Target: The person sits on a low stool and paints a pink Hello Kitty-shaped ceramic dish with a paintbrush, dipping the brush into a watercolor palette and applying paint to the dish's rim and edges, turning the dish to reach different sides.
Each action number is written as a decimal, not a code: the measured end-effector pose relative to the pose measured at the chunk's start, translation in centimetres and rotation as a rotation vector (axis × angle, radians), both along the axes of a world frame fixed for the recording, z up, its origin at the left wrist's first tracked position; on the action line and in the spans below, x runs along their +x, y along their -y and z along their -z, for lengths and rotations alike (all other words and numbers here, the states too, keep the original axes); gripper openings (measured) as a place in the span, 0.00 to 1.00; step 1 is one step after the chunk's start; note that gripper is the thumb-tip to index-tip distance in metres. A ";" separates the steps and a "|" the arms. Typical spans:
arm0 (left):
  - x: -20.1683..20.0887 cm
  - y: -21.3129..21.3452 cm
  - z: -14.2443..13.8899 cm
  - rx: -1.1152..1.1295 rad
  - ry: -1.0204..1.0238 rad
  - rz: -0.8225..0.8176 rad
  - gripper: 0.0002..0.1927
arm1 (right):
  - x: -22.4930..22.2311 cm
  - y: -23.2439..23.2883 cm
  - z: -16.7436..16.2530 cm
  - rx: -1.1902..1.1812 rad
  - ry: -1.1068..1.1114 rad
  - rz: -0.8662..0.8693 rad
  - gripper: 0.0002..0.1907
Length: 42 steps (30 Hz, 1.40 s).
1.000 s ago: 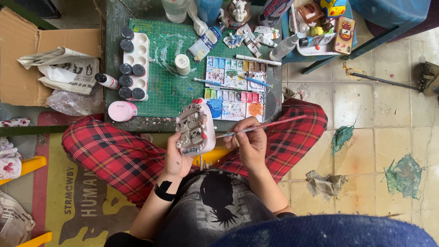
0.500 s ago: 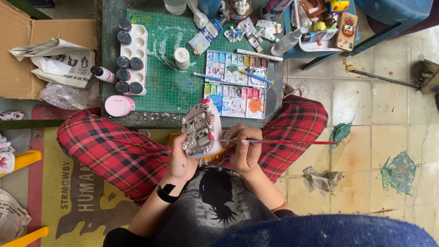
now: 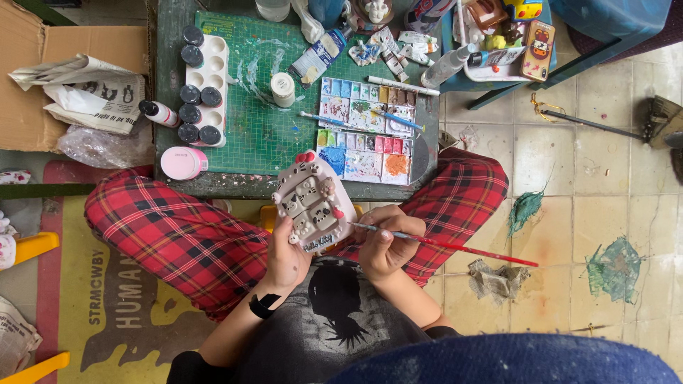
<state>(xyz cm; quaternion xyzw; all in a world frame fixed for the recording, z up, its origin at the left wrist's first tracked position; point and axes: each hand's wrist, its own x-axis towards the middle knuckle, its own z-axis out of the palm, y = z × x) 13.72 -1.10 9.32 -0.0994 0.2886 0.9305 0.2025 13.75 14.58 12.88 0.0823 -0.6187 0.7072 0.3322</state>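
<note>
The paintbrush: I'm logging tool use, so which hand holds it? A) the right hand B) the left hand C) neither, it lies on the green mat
A: the right hand grips the red-handled paintbrush, its tip at the ceramic piece held in the left hand.

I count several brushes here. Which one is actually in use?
The red-handled brush, held in the right hand against the clay piece. The two blue ones lie on the palette.

Tilted pale plaque (image 3: 311, 205), red-handled brush (image 3: 445, 244)
</note>
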 end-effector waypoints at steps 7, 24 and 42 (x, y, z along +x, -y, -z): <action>0.5 -0.6 -0.4 -0.028 -0.078 -0.037 0.26 | 0.2 0.0 0.1 0.086 -0.040 0.091 0.12; 1.4 -0.2 1.5 -0.052 -0.037 -0.028 0.27 | 0.6 -0.1 0.4 0.120 -0.030 0.084 0.12; 1.2 -0.2 1.0 -0.084 -0.065 -0.027 0.26 | 0.7 -0.1 0.2 0.134 -0.007 0.076 0.12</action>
